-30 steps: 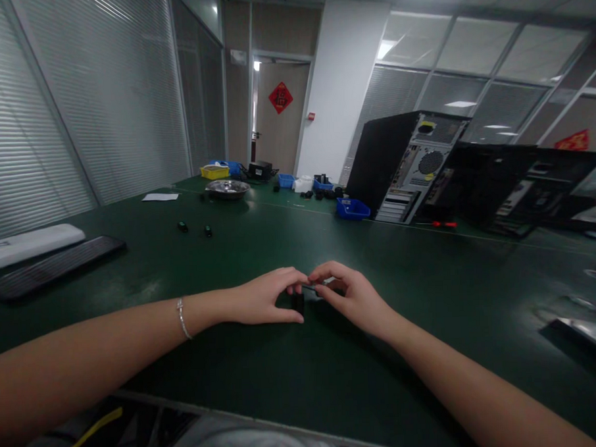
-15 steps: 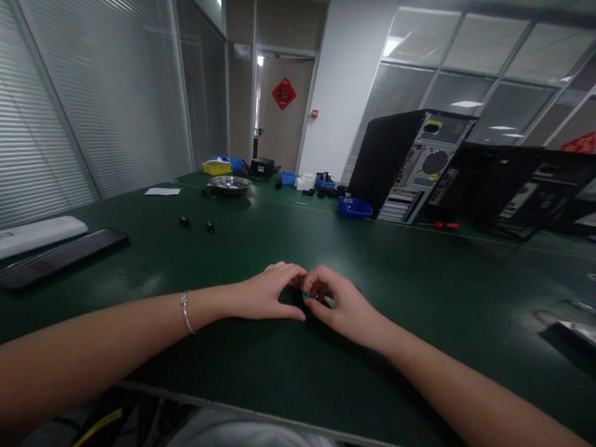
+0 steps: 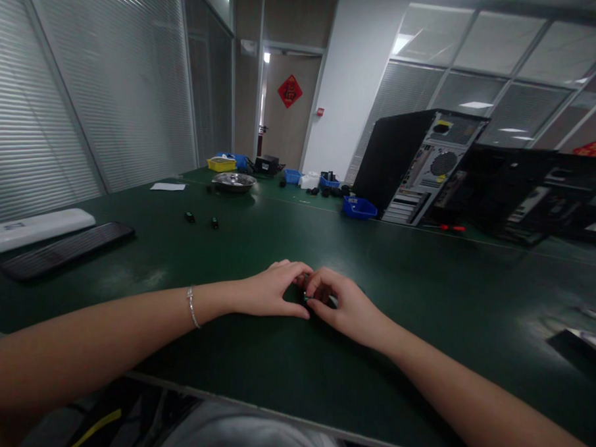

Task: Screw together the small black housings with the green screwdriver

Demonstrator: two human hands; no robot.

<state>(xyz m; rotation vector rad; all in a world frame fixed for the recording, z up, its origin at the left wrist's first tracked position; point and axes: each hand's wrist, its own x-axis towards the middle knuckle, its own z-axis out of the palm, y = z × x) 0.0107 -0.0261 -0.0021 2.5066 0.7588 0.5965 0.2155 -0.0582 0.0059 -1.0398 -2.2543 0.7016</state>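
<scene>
Just right of the centre of the green table (image 3: 264, 363), both hands meet over something small and dark. My right hand (image 3: 344, 305) pinches a small piece with a greenish edge between thumb and fingertips; its shape is mostly hidden. My left hand (image 3: 276, 290) curves around the same spot from the left, thumb and fingers apart, its fingertips close to those of my right hand. Whether the left fingertips touch the piece cannot be made out. Farther off on the left lie two small dark pieces, one (image 3: 190, 217) beside the other (image 3: 215, 222).
At the left lie a black keyboard (image 3: 69, 251) and a long white object (image 3: 36, 229). Behind are a metal bowl (image 3: 233, 181), a yellow tray (image 3: 221, 164) and a blue bin (image 3: 359, 207). A computer tower (image 3: 414, 166) stands at the back right.
The whole view has shifted slightly, so the scene sits a little farther right. Both hands keep nearly the same pose around the small piece.
</scene>
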